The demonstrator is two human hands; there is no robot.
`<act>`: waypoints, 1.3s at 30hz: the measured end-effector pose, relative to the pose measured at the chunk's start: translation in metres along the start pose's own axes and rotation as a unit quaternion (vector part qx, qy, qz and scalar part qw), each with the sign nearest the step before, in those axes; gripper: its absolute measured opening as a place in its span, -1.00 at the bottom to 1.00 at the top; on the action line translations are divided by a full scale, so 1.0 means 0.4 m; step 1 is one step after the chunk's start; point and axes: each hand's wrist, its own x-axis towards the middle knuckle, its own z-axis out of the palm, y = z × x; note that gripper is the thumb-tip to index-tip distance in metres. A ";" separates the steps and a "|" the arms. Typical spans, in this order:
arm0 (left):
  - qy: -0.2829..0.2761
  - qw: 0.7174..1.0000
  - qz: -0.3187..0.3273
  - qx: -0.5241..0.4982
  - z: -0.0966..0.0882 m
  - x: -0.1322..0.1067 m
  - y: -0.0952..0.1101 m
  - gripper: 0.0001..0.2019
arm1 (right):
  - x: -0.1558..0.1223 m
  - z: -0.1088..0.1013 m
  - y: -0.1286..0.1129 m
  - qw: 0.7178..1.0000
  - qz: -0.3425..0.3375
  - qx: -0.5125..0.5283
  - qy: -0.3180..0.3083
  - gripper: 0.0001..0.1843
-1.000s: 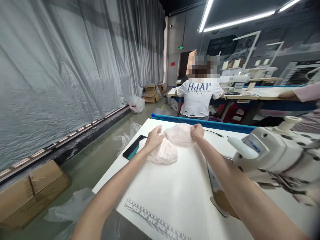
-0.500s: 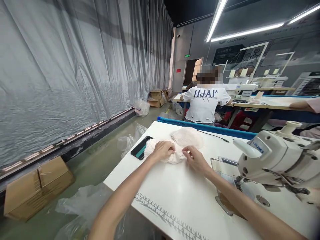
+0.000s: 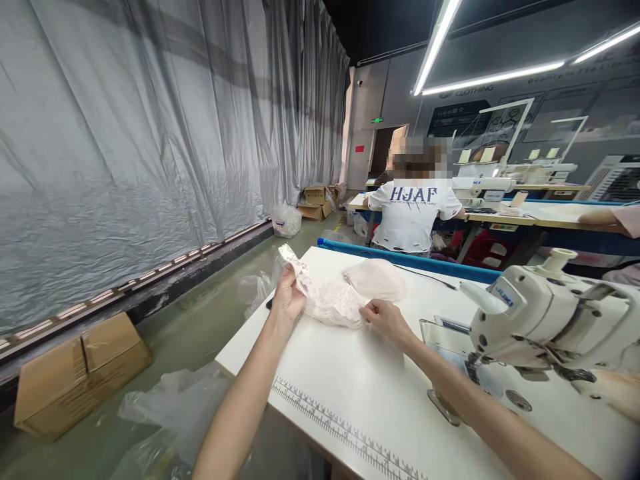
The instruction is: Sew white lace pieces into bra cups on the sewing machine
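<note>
Lace piece (image 3: pixel 334 305) partly inside left hand (image 3: pixel 289 298)

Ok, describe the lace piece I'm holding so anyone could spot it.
On the white sewing table, left of the Juki sewing machine, lie two pale fabric pieces. The white lace piece is the nearer one, between the left hand and the right hand. Unlike the pinkish piece behind it, its left end is lifted off the table.
</note>
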 end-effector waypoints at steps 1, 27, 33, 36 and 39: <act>0.011 1.000 0.006 -0.018 -0.010 -0.012 0.019 -0.90 | -0.003 -0.004 -0.009 1.000 -0.002 0.012 0.011 -0.77; -0.488 0.604 0.066 0.626 0.269 -0.377 -0.107 -0.89 | -0.587 -0.458 0.155 0.990 -0.086 -0.099 -0.047 -0.57; -0.521 0.543 0.103 0.651 0.253 -0.430 -0.183 -0.65 | -0.749 -0.463 0.482 0.933 -0.122 -0.308 0.142 -0.50; -0.537 0.521 0.126 0.651 0.256 -0.436 -0.177 -0.52 | -0.786 -0.478 0.549 0.926 -0.125 -0.323 0.150 -0.44; -0.543 0.506 0.130 0.657 0.270 -0.450 -0.179 -0.63 | -0.777 -0.455 0.509 0.924 -0.100 -0.322 0.181 -0.51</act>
